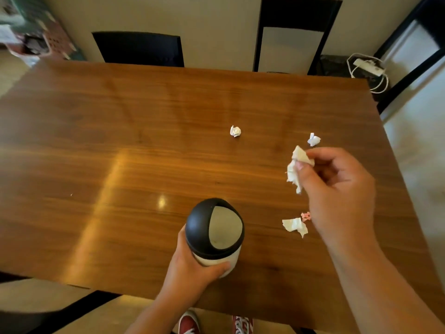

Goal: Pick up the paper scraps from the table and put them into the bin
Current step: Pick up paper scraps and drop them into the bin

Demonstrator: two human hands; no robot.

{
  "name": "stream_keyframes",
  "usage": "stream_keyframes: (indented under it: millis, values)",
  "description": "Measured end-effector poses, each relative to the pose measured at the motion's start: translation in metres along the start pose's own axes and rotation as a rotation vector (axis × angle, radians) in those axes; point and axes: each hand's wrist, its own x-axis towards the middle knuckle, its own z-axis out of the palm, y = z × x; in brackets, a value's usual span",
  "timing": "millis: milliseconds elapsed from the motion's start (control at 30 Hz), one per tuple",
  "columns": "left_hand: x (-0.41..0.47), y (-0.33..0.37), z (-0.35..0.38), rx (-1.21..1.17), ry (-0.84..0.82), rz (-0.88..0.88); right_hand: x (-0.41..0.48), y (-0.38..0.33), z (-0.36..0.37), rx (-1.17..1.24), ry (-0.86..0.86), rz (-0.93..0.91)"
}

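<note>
A small white bin [214, 235] with a black domed swing lid stands near the front of the wooden table [120, 141]. My left hand [192, 268] grips its lower body. My right hand [337, 189] hovers above the table to the right of the bin, pinching a crumpled white paper scrap [297, 165] between thumb and fingers. Three white scraps lie on the table: one at the centre [235, 131], one at the right [313, 140] just beyond my right hand, and a torn one [295, 225] beside the bin. A tiny pink scrap [305, 216] lies next to the torn one.
Two dark chairs [139, 48] [296, 32] stand at the table's far side against the wall. A white power strip with cables [368, 68] lies on the floor at the back right. A cluttered basket [36, 37] sits at the back left.
</note>
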Motion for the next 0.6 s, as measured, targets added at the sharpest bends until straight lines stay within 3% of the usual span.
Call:
stream_keyframes:
  millis: [67,133,167,267,300,433,600]
  values:
    - [0.005,0.004,0.006,0.000,0.017,0.030,0.001,-0.012,0.000,0.027,0.088,-0.149]
    - [0.009,0.008,0.012,-0.014,0.035,0.045,-0.006,-0.008,0.015,-0.030,0.066,-0.228]
    - [0.011,0.010,0.015,-0.020,0.041,0.047,-0.011,0.000,0.024,-0.105,-0.035,-0.224]
    - [0.015,0.018,0.023,-0.024,0.034,0.065,-0.033,0.027,0.047,-0.499,-0.667,-0.084]
    - [0.016,0.020,0.024,-0.021,0.027,0.071,-0.038,0.035,0.047,-0.526,-0.740,-0.080]
    - [0.019,0.020,0.028,-0.037,0.014,0.031,-0.037,0.052,0.030,-0.372,-0.520,-0.059]
    - [0.018,0.011,0.027,-0.017,-0.005,-0.028,-0.053,0.101,0.005,-0.514,-0.532,0.141]
